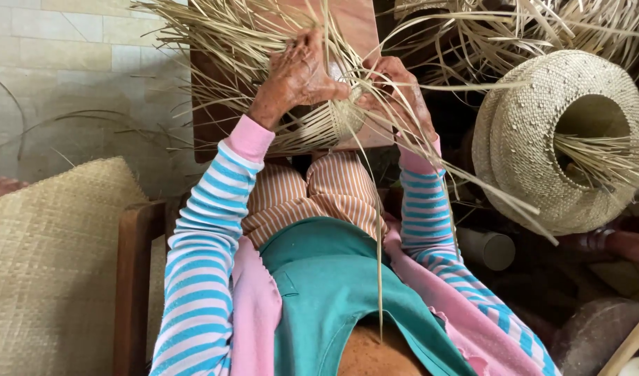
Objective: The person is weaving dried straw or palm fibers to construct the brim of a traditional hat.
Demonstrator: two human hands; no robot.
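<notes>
A small, partly woven straw piece [333, 122] is held at about twelve o'clock in the view, over a reddish wooden board [354, 28] that rests above the striped lap. It is gripped from both sides, which seems meant to keep the weave taut while loose strands are handled. The left hand [298, 76] is curled down over the piece from eleven o'clock, fingers bent and closed around a bundle of strands, the thumb pressed toward the woven edge. The right hand [396, 94] is set against the piece at one o'clock, fingers folded shut on several strands; how tightly cannot be told, since straw hides the fingertips. The woven part is seen as a pale, rounded, tightly plaited band, from which long unwoven straw strands [222, 42] fan out in all directions, some trailing down across the lap. A finished woven hat [535, 146] with straw tucked inside is seen at three o'clock, and a flat woven mat [55, 257] at eight o'clock beside a wooden chair arm [135, 278].
</notes>
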